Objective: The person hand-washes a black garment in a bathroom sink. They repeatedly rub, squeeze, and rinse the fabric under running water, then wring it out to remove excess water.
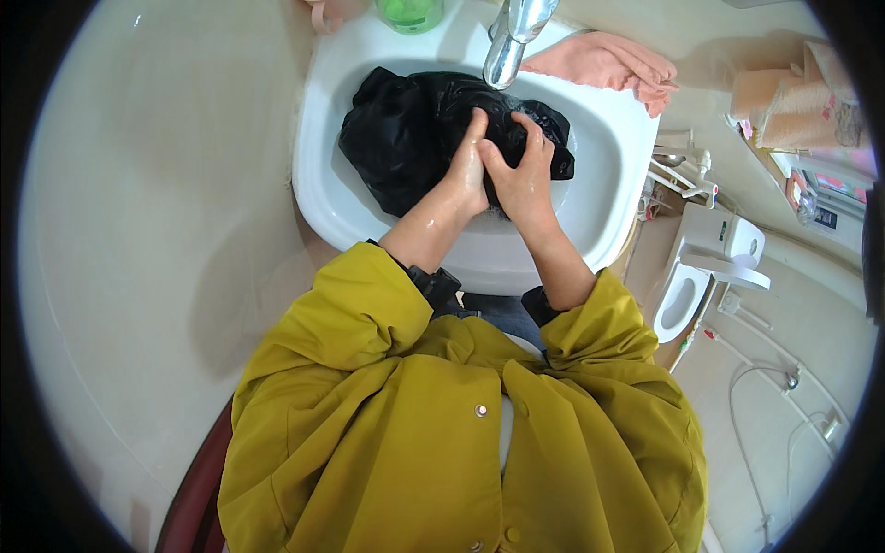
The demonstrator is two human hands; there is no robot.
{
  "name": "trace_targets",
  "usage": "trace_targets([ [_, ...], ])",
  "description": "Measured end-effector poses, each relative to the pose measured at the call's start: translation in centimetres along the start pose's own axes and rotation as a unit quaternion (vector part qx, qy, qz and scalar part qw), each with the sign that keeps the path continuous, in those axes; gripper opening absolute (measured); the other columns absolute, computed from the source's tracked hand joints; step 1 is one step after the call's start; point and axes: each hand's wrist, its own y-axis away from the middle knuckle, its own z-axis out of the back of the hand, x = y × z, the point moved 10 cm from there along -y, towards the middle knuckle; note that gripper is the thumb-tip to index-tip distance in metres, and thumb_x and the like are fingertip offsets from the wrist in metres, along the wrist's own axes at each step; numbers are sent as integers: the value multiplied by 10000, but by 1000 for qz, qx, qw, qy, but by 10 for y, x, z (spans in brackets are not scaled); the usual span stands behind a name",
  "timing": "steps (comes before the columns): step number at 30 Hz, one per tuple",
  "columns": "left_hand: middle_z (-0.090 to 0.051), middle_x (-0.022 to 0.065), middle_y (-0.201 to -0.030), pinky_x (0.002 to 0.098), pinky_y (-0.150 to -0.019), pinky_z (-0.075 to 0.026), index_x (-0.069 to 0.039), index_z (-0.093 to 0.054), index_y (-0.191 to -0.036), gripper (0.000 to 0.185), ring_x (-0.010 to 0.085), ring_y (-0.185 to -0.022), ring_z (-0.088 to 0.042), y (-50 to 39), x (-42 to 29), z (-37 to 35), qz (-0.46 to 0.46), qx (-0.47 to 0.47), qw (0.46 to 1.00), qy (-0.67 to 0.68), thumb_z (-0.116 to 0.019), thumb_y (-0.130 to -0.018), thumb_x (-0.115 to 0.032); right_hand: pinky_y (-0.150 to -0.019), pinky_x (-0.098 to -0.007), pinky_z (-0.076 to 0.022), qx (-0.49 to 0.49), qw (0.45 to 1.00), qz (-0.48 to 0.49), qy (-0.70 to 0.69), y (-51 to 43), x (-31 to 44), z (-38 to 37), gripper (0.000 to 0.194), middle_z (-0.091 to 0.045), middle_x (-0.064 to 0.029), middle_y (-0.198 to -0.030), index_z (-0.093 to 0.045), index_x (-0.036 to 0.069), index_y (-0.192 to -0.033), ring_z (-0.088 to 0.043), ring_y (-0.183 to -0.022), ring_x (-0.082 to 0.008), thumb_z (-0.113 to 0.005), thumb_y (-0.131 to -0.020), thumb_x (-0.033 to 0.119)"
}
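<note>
A wet black garment [394, 145] lies bunched in a white washbasin [615, 173], with a little suds along its right side. My left hand [471, 169] grips a fold near its middle, thumb pointing up and the other fingers mostly hidden. Close beside it, my right hand [522, 166] curls its fingers over the same cloth, its thumb by the left hand. Both hands look wet. Above them reaches a chrome faucet [508, 55], its spout over the garment's upper edge.
A pink cloth [605, 66] drapes over the basin's back right rim. A green container [411, 14] and a pink cup [328, 15] stand at the back left. To the right are a white toilet [681, 304], wall pipes [760, 373] and a shelf with a peach towel [795, 110].
</note>
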Motion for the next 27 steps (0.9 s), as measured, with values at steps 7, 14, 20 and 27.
trace_targets([
  [7, -613, 77, -735, 324, -643, -527, -47, -610, -860, 273, 226, -657, -611, 1, -7, 17, 46, -96, 991, -85, -556, -840, -315, -785, -335, -449, 167, 986, 22, -23, 26, 80, 10, 153, -563, -138, -848, -578, 54, -799, -566, -851, -290, -610, -657, 6],
  [14, -613, 90, -898, 351, -774, -500, -37, -580, -965, 269, 202, -808, -610, -7, 6, 21, -29, -52, 998, -36, -459, -906, -271, -795, -412, -435, 8, 996, -82, 31, -20, 53, 33, 148, -515, -176, -914, -573, 88, -878, -537, -856, -373, -576, -732, 60],
  [20, -608, 69, -942, 327, -786, -504, -54, -568, -1009, 309, 174, -873, -606, -5, 19, 26, 52, -33, 998, 14, -449, -917, -323, -785, -416, -461, 51, 999, 10, -1, -3, 29, 2, 171, -524, -154, -933, -589, 138, -876, -559, -868, -357, -620, -716, 88],
  [27, -620, 105, -1014, 329, -819, -466, 26, -588, -1047, 355, 189, -941, -585, 14, -49, 41, -218, -176, 891, -356, -662, -813, -231, -832, -431, -435, -36, 997, -18, 61, -66, -100, 15, 248, -530, -203, -939, -562, 107, -997, -527, -917, -387, -595, -752, 101],
])
